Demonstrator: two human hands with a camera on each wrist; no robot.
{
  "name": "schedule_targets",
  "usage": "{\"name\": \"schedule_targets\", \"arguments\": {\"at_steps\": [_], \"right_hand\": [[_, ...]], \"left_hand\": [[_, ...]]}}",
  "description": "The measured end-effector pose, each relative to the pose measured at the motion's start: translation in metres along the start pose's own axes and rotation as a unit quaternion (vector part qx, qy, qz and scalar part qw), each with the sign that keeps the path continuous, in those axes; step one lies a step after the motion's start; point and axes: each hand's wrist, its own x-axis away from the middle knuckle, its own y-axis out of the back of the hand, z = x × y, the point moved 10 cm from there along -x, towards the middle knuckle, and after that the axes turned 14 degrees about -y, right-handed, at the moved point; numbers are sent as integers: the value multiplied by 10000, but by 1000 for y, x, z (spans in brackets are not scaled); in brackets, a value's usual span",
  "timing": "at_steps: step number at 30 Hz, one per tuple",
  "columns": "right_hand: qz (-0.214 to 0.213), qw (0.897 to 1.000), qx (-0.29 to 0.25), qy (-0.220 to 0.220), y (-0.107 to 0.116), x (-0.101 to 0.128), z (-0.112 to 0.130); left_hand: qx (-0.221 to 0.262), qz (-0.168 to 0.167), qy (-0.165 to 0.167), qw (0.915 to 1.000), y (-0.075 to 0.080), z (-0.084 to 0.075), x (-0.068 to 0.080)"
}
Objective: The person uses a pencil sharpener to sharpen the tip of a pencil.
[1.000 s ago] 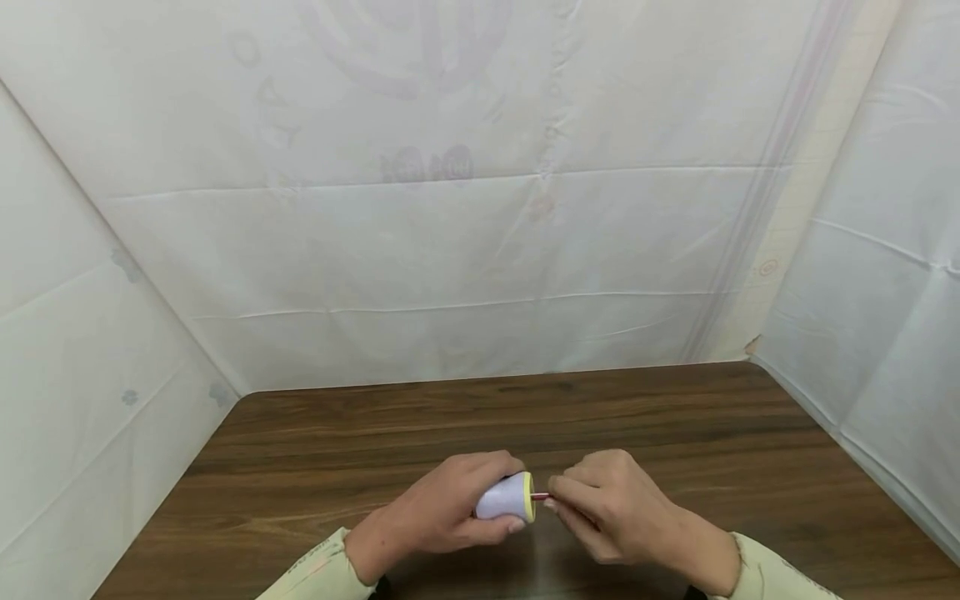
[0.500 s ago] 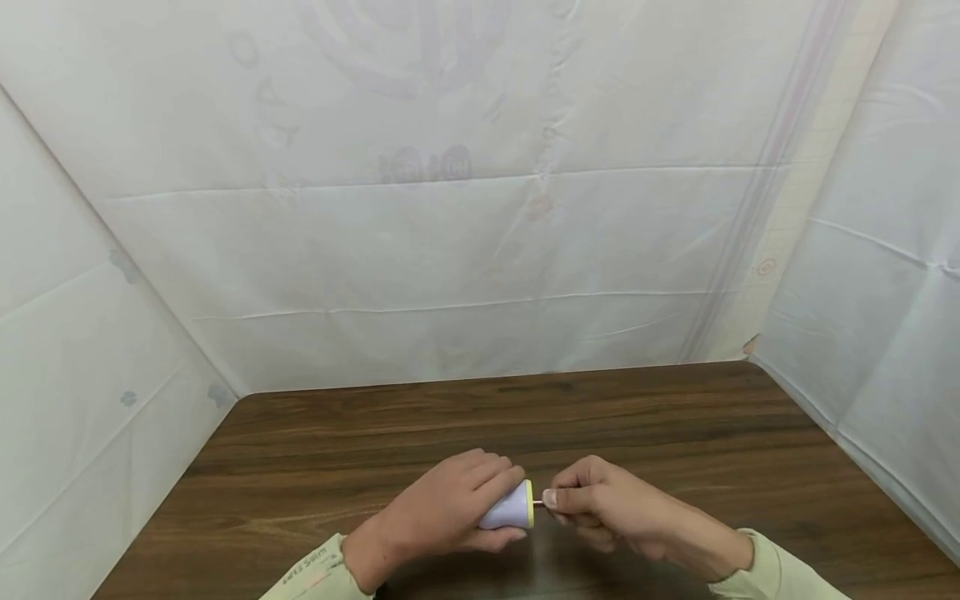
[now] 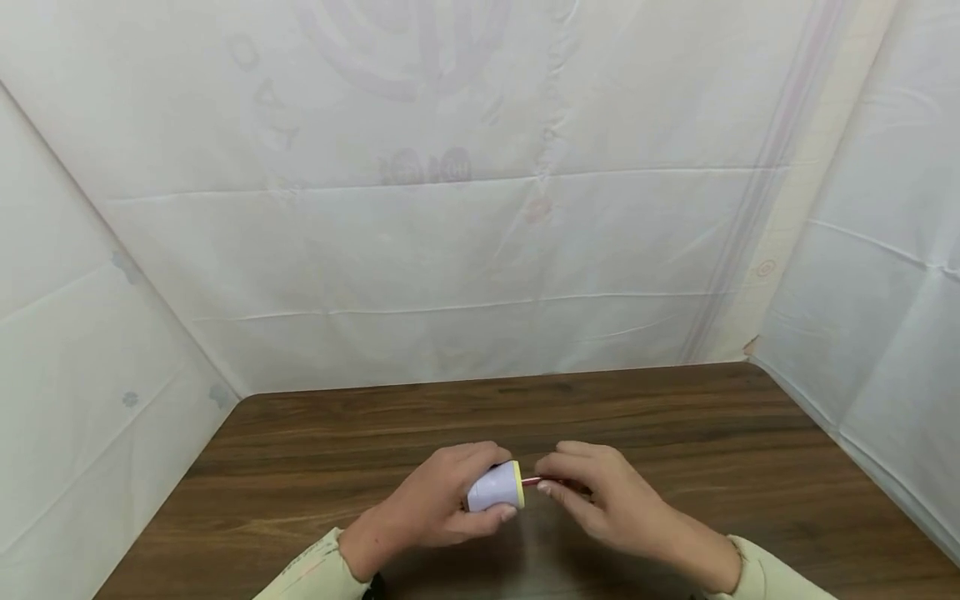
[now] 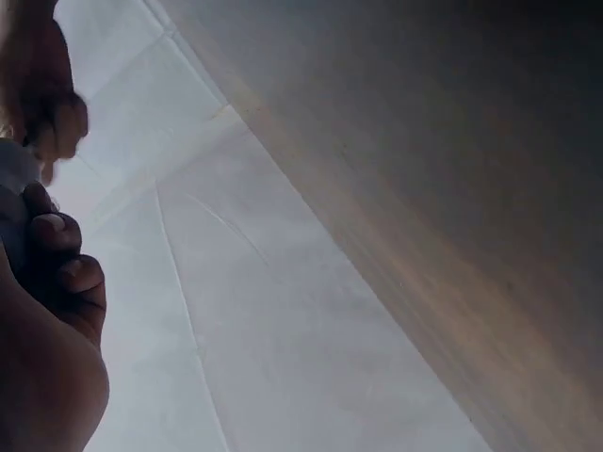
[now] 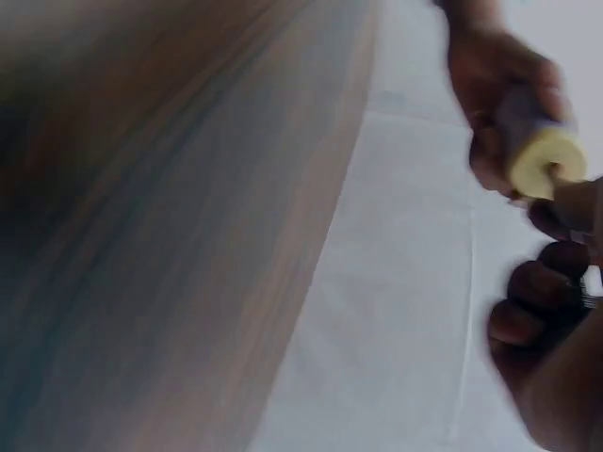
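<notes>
My left hand (image 3: 423,500) is wrapped around a small lilac pencil sharpener (image 3: 493,488) with a yellow rim, thumb below and fingers over the top. A thin dark red pencil (image 3: 531,481) runs into the sharpener's right end. Pinching that pencil close to the hole is my right hand (image 3: 622,504), which hides the rest of its length. In the right wrist view the yellow end face (image 5: 529,168) shows a central hole with the pencil's tip inside. The left wrist view catches the curled fingers (image 4: 80,275) of my left hand.
Both hands are over the near part of a dark wood-grain table (image 3: 360,433). White sheeting (image 3: 450,250) with faint prints rises behind the table and along both sides.
My right hand has turned back and forth at the wrist while pinching the pencil. Both hands and the sharpener have shifted slightly left and away from me, and the sharpener now tilts a little.
</notes>
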Motion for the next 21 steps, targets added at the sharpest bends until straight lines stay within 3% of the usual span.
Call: {"name": "schedule_targets", "arguments": {"at_steps": [1, 2, 4, 6, 7, 8, 10, 16, 19, 21], "right_hand": [[-372, 9959, 574, 596, 4, 2, 10], [-749, 9842, 1110, 1160, 7, 4, 19], [-1430, 9459, 2015, 2104, 11, 10, 36], [-1815, 9099, 2528, 2742, 12, 16, 47], [-1871, 8991, 2657, 2933, 11, 18, 51], [-1848, 8959, 2645, 3054, 11, 19, 54], [-1654, 9025, 2496, 3096, 9, 19, 56], [-960, 9471, 1804, 2476, 2, 16, 46], [-595, 9694, 1375, 1943, -2, 15, 37], [-225, 9883, 805, 1276, -4, 12, 27]], "left_hand": [[288, -47, 108, 9995, -1, 2, 0], [568, -78, 214, 9981, -2, 3, 1], [1122, -68, 482, 9925, -7, 6, 2], [1588, 31, 729, 9846, -13, 7, 4], [1752, 105, 825, 9810, -16, 8, 4], [1843, 173, 897, 9786, -19, 8, 5], [1897, 271, 903, 9773, -22, 7, 5], [1536, 348, 571, 9859, -21, 1, 1], [1351, 381, 387, 9893, -19, -2, 0], [1195, 390, 255, 9917, -18, -5, 0]]}}
